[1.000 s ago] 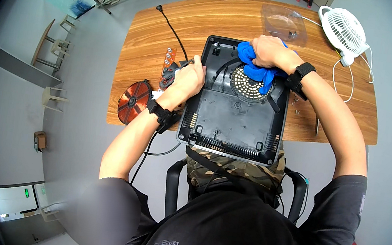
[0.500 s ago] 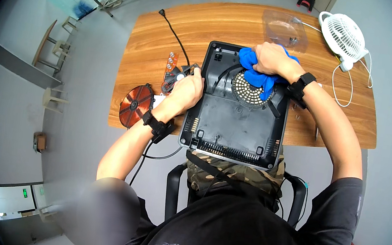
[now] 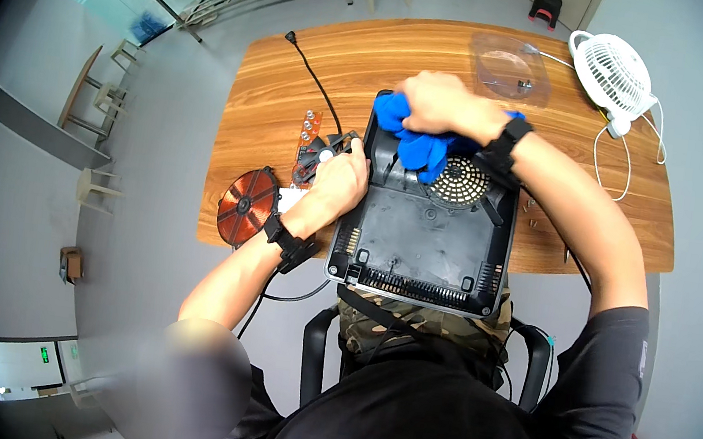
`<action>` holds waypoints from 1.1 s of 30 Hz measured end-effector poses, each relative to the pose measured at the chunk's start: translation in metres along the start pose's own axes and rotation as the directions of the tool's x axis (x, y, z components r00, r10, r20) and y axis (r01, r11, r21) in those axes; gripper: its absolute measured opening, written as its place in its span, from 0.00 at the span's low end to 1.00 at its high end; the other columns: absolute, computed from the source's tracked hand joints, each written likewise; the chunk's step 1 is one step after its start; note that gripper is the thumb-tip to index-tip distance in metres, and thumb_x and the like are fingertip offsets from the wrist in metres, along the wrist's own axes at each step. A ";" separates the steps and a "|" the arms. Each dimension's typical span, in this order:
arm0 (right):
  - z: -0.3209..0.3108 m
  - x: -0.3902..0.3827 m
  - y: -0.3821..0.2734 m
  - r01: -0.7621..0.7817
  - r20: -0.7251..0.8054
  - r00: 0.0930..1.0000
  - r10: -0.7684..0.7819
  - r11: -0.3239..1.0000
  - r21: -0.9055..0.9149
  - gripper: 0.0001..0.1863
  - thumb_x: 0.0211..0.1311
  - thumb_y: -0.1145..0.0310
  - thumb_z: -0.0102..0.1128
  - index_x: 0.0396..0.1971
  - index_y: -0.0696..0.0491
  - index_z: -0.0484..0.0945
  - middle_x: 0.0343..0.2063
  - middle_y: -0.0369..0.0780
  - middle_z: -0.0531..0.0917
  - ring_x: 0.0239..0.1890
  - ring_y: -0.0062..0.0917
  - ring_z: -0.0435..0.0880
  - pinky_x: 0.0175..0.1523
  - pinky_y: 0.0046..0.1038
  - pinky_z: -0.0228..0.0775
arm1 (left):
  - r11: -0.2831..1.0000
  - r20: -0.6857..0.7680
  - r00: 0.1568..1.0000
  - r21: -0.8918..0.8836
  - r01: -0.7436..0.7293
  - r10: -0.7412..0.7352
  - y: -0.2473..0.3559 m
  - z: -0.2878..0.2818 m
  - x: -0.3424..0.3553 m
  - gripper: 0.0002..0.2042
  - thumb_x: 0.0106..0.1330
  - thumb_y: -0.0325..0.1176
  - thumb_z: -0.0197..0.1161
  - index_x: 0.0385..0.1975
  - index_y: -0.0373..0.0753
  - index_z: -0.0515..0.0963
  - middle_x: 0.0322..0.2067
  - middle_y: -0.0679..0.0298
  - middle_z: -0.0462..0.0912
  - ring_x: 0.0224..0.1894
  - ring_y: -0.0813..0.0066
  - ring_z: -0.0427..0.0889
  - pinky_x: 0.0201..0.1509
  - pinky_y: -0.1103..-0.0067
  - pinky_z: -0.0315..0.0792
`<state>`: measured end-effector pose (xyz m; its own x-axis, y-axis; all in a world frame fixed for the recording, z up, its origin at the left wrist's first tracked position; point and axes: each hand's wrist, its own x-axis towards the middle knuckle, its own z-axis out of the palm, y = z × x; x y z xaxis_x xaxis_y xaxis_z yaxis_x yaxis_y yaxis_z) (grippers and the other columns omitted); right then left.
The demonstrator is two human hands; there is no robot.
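Note:
A black plastic appliance housing [image 3: 426, 245] lies with its hollow inside facing up, its near end over my lap. It has a round vent grille [image 3: 461, 183] and slotted edges. My left hand [image 3: 341, 184] is closed on the housing's left rim, fingers partly hidden. My right hand [image 3: 440, 102] is closed round a bunched blue cloth [image 3: 422, 155], pressing it to the far left part of the housing beside the grille. Next to my left hand sits a small black cooling fan [image 3: 324, 157]. A round copper coil [image 3: 247, 204] lies at the table's near left.
An orange circuit board [image 3: 309, 125] and a black power cord [image 3: 317, 75] lie left of the housing. A clear plastic tray [image 3: 510, 73] and a white desk fan [image 3: 611, 72] with its cable are at the far right. Small screws [image 3: 530, 209] lie right of the housing on the wooden table [image 3: 375, 41].
My right hand has moved left with the blue cloth, from above the grille to the housing's far left corner. The left hand keeps its hold on the rim. The whole view has shifted slightly.

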<state>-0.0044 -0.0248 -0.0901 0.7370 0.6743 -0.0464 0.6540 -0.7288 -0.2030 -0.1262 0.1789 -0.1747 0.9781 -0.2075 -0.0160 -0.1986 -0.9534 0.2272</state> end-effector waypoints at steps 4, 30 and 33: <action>0.027 0.004 -0.003 -0.005 0.043 0.999 0.000 0.994 0.114 0.26 0.52 0.59 0.70 0.51 0.56 0.84 0.42 0.52 0.88 0.50 0.49 0.86 0.55 0.44 0.79 | 1.000 0.034 0.999 -0.023 0.014 -0.014 0.007 -0.006 0.003 0.17 0.78 0.38 0.49 0.50 0.26 0.67 0.27 0.39 0.84 0.33 0.36 0.84 0.38 0.51 0.78; 0.021 0.042 -0.024 -0.024 0.097 0.995 0.031 0.997 -0.071 0.20 0.51 0.68 0.67 0.47 0.52 0.86 0.43 0.47 0.89 0.51 0.42 0.88 0.53 0.40 0.80 | 0.996 0.071 0.995 -0.058 0.075 -0.070 0.003 0.002 0.004 0.16 0.79 0.38 0.48 0.50 0.27 0.66 0.32 0.38 0.85 0.38 0.36 0.85 0.43 0.52 0.78; 0.023 0.036 -0.018 0.064 0.092 0.994 -0.065 0.998 0.021 0.25 0.49 0.67 0.69 0.51 0.52 0.84 0.41 0.49 0.89 0.48 0.46 0.86 0.53 0.43 0.79 | 0.994 0.050 0.997 -0.089 0.061 -0.057 0.003 0.002 0.005 0.16 0.79 0.38 0.47 0.49 0.27 0.66 0.31 0.38 0.85 0.37 0.35 0.85 0.41 0.51 0.78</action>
<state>0.0061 0.0156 -0.1104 0.6738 0.7286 -0.1231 0.6957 -0.6817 -0.2263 -0.1224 0.1749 -0.1762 0.9834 -0.1637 -0.0781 -0.1319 -0.9410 0.3116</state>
